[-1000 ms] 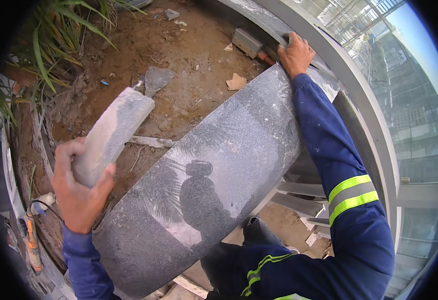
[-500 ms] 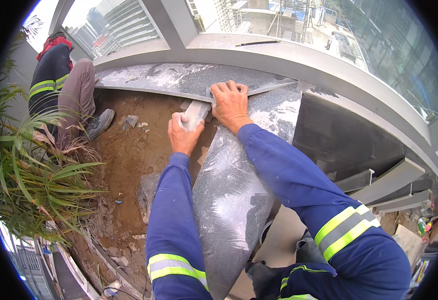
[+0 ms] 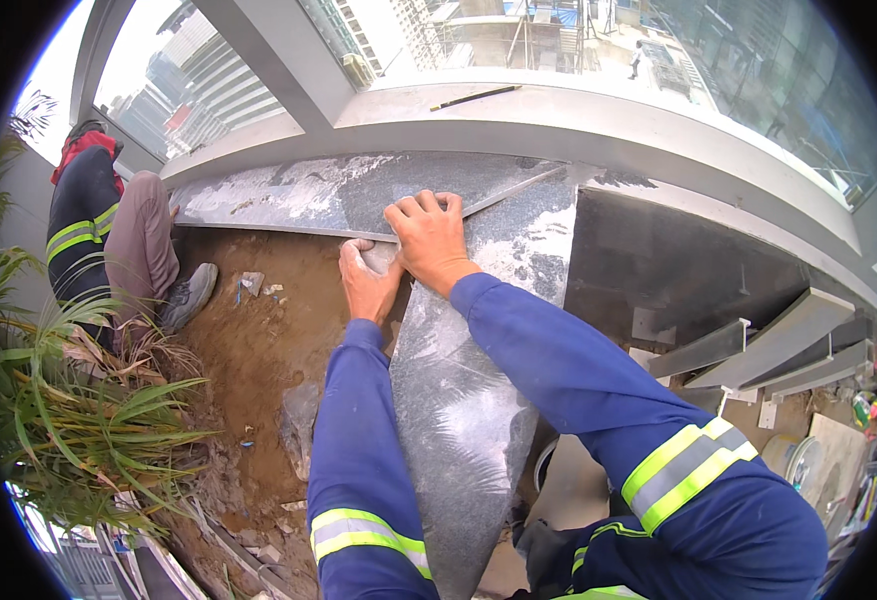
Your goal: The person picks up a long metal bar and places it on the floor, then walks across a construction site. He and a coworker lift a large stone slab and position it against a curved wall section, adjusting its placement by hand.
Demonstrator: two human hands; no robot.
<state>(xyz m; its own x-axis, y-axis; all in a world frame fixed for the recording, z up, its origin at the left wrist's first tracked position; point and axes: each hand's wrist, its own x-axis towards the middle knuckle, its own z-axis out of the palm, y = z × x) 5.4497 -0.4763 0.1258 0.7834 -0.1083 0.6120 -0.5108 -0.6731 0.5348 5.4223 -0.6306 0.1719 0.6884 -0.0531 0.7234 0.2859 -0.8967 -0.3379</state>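
Two grey speckled stone slabs meet at an angle. The far slab (image 3: 288, 195) runs along the window ledge, and its slanted end stands slightly above the near slab (image 3: 448, 390), which stretches down toward me. My right hand (image 3: 426, 238) curls its fingers over the far slab's edge at this joint. Beside it my left hand (image 3: 368, 285) is closed, thumb and fingers at the underside of the same edge, round a whitish block (image 3: 380, 256) that is mostly hidden. White dust patches both slabs.
At the far left a co-worker (image 3: 83, 220) sits by the slab's end. Leafy plants (image 3: 88, 400) border the brown soil (image 3: 258, 350). A pencil (image 3: 475, 97) lies on the window ledge (image 3: 598, 130). Several stone strips (image 3: 773, 340) lean at the right.
The whitish block in my left hand has gone farther in beneath the slab's edge, so less of it shows. My right hand stays on the joint. The view has shifted slightly.
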